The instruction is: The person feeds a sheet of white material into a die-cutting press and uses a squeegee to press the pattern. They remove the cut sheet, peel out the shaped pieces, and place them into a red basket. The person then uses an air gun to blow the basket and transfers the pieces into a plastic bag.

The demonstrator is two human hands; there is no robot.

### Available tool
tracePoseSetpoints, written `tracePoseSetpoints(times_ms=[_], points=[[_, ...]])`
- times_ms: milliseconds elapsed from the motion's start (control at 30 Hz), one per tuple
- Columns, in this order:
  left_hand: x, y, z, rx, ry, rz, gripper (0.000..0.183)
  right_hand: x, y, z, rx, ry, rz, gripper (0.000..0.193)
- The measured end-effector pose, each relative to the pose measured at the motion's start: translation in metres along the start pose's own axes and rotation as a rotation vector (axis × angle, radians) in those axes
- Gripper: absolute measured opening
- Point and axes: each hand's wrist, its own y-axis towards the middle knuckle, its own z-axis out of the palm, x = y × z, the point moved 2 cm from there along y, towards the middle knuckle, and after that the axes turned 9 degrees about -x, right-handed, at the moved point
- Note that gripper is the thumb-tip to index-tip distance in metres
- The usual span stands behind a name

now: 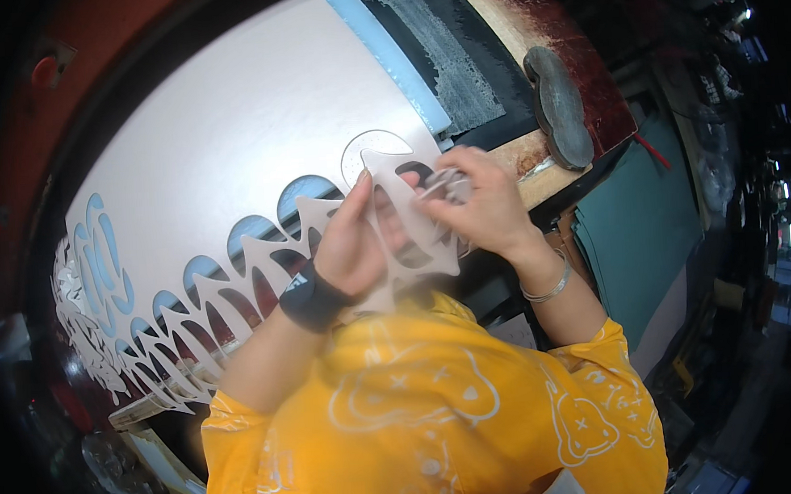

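The counter (581,36) reaches round to 1 o'clock, with a large pale sheet (236,112) at 11. Pale cut-out webbing (428,265) runs from 8 o'clock to the centre. A grey waisted block (558,109) lies between 1 and 2. Near centre, the left hand's (349,249) grip pinches webbing; toward 2 o'clock, the right hand's (493,199) grip grasps small, blurred pale pieces (450,186).

A white-patterned yellow shirt (427,424) is worn — dark wristband (310,300), silvery bangle (555,286).
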Motion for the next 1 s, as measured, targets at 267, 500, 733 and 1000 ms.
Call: tracePoseSetpoints(times_ms=[267,500,733,1000], points=[[0.011,-0.024,0.023,0.055,0.061,0.312,0.053,0.010,0.069,-0.034,0.026,0.395,-0.162,0.024],[0.010,-0.016,0.008,0.153,0.103,0.319,0.052,-0.012,0.058,0.026,0.149,0.324,-0.103,0.024],[0.006,-0.088,0.009,-0.038,0.776,0.246,0.062,-0.035,0.110,-0.019,-0.563,1.209,0.561,0.011],[-0.084,-0.265,-0.070,-0.240,0.663,0.651,0.043,0.191,0.134,0.133,0.310,1.270,0.322,0.023]])
